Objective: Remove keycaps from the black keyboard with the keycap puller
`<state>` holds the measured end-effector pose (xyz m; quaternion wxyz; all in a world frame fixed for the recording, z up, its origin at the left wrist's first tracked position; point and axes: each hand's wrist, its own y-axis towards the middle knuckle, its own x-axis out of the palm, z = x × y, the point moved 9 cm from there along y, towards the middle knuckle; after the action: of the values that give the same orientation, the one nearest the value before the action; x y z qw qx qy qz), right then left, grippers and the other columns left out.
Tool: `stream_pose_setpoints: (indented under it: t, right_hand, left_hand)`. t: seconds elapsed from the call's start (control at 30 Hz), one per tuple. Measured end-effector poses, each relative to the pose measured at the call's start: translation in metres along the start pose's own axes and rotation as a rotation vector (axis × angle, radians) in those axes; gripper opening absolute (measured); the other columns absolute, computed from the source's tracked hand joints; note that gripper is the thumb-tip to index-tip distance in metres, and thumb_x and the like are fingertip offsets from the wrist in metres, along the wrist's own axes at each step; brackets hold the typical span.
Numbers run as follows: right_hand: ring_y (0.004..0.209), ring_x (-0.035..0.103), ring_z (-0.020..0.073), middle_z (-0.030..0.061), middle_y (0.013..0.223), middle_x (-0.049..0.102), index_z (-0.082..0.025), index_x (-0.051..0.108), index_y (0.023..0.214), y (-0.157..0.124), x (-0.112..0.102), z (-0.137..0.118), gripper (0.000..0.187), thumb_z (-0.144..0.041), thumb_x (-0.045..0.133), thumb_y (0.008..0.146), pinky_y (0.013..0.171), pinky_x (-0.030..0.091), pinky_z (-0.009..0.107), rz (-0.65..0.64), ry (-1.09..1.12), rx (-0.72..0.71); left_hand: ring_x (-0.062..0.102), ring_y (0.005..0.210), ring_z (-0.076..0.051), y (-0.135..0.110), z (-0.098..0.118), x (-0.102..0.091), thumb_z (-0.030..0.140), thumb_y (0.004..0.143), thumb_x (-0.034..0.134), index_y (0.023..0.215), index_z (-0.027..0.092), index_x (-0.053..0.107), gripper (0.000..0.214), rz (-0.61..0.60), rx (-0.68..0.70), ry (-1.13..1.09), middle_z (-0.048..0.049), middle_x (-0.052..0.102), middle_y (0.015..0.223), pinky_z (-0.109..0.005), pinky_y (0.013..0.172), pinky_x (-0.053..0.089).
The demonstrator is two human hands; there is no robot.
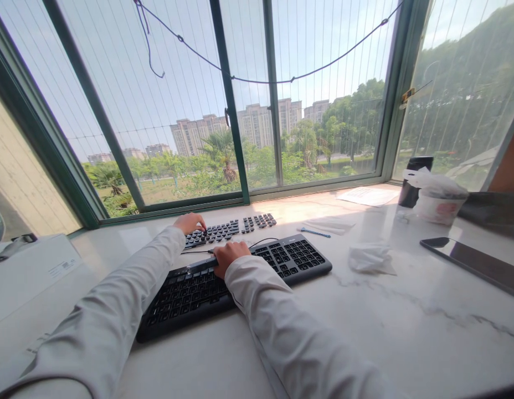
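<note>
My left hand (191,223) reaches past the keyboard to loose black keycaps (217,231) laid out in rows by the window. Its fingertips are pinched together on a keycap at the left part of the rows. A black keyboard (304,256) with its keycaps off lies at a slant in front of me, its square sockets bare. Closed over the keyboard's back edge near the middle, my right hand (231,257) grips it with curled fingers; their tips are hidden. A thin black cable (263,241) runs behind the keyboard.
Behind the keyboard lie a blue stick (315,232) and flat tissue (329,224). Crumpled tissue (371,259), a phone (477,263), a bagged tub (440,202) and a dark cup (410,185) stand to the right. A white box (28,277) is at left; the window frame (190,202) bounds the back.
</note>
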<state>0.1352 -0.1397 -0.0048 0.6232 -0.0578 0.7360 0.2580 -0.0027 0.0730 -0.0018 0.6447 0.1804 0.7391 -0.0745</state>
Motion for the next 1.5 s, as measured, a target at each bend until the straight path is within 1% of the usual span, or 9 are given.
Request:
stream_pose_setpoints:
  t: [0.2, 0.3, 0.5, 0.7, 0.87, 1.07, 1.17, 1.3, 1.5]
  right_hand:
    - [0.083, 0.065, 0.026, 0.0098, 0.089, 0.069, -0.022, 0.067, 0.093, 0.001, 0.002, 0.0, 0.028, -0.04, 0.053, 0.077, 0.069, 0.048, 0.038, 0.023, 0.003, -0.001]
    - [0.082, 0.065, 0.026, 0.0098, 0.088, 0.069, -0.022, 0.067, 0.093, 0.001, 0.001, 0.0, 0.028, -0.04, 0.053, 0.076, 0.069, 0.048, 0.038, 0.023, 0.006, -0.001]
    - [0.084, 0.064, 0.0256, 0.0102, 0.09, 0.069, -0.022, 0.067, 0.095, 0.0, 0.0, -0.001, 0.029, -0.04, 0.054, 0.077, 0.071, 0.048, 0.038, 0.003, 0.013, -0.002]
    - [0.087, 0.064, 0.0251, 0.0114, 0.092, 0.069, -0.021, 0.067, 0.097, 0.0, 0.0, -0.001, 0.029, -0.039, 0.053, 0.077, 0.072, 0.047, 0.037, -0.012, 0.011, 0.0]
    - [0.086, 0.064, 0.0255, 0.0117, 0.092, 0.068, -0.021, 0.067, 0.096, 0.0, 0.0, -0.001, 0.029, -0.039, 0.054, 0.076, 0.071, 0.047, 0.037, -0.004, 0.018, 0.001]
    - [0.083, 0.064, 0.0256, 0.0105, 0.089, 0.069, -0.022, 0.067, 0.094, 0.0, 0.0, 0.0, 0.028, -0.039, 0.054, 0.076, 0.069, 0.047, 0.037, 0.022, 0.019, 0.004]
    - [0.083, 0.065, 0.0258, 0.01, 0.088, 0.069, -0.022, 0.067, 0.093, 0.001, 0.001, 0.001, 0.028, -0.039, 0.054, 0.076, 0.069, 0.047, 0.038, 0.018, 0.017, 0.004]
    - [0.083, 0.064, 0.0257, 0.01, 0.089, 0.068, -0.022, 0.067, 0.094, 0.001, 0.002, 0.001, 0.029, -0.039, 0.054, 0.076, 0.071, 0.047, 0.038, 0.004, 0.015, 0.004]
    - [0.084, 0.064, 0.0255, 0.0101, 0.09, 0.068, -0.022, 0.067, 0.095, 0.001, 0.002, 0.002, 0.029, -0.039, 0.055, 0.075, 0.071, 0.047, 0.037, -0.008, 0.017, 0.005]
  left_hand:
    - [0.056, 0.103, -0.022, 0.0, 0.001, -0.001, 0.051, 0.071, 0.064, 0.086, 0.034, 0.073, 0.025, -0.003, -0.022, -0.007, 0.0004, 0.067, 0.108, -0.023, 0.083, 0.041]
    - [0.057, 0.103, -0.022, 0.0, 0.003, -0.005, 0.051, 0.071, 0.063, 0.085, 0.033, 0.073, 0.025, 0.023, -0.008, -0.006, 0.0006, 0.067, 0.107, -0.023, 0.081, 0.041]
    - [0.058, 0.098, -0.018, 0.001, 0.015, -0.008, 0.048, 0.076, 0.059, 0.085, 0.035, 0.072, 0.02, 0.078, 0.084, -0.022, 0.0056, 0.065, 0.109, -0.022, 0.079, 0.04]
    - [0.058, 0.096, -0.017, 0.004, 0.022, -0.003, 0.047, 0.077, 0.058, 0.086, 0.033, 0.072, 0.022, 0.068, 0.172, -0.011, 0.0043, 0.065, 0.108, -0.021, 0.077, 0.04]
    - [0.059, 0.094, -0.017, 0.004, 0.023, 0.0, 0.047, 0.077, 0.058, 0.084, 0.032, 0.073, 0.022, 0.071, 0.175, -0.006, 0.0032, 0.066, 0.105, -0.022, 0.078, 0.04]
    - [0.058, 0.095, -0.017, 0.003, 0.023, -0.001, 0.049, 0.076, 0.057, 0.084, 0.031, 0.073, 0.025, 0.095, 0.149, -0.006, 0.0026, 0.067, 0.106, -0.021, 0.078, 0.04]
    - [0.058, 0.095, -0.017, 0.003, 0.02, -0.005, 0.05, 0.076, 0.058, 0.085, 0.032, 0.072, 0.025, 0.101, 0.12, -0.009, 0.0041, 0.066, 0.107, -0.022, 0.078, 0.04]
    - [0.057, 0.097, -0.019, 0.002, 0.006, -0.009, 0.052, 0.075, 0.059, 0.086, 0.034, 0.072, 0.025, 0.107, 0.046, -0.005, 0.0041, 0.066, 0.109, -0.023, 0.079, 0.04]
    - [0.057, 0.099, -0.02, -0.001, -0.012, -0.004, 0.052, 0.072, 0.062, 0.089, 0.034, 0.072, 0.027, 0.065, -0.013, 0.023, 0.0024, 0.065, 0.11, -0.025, 0.082, 0.041]
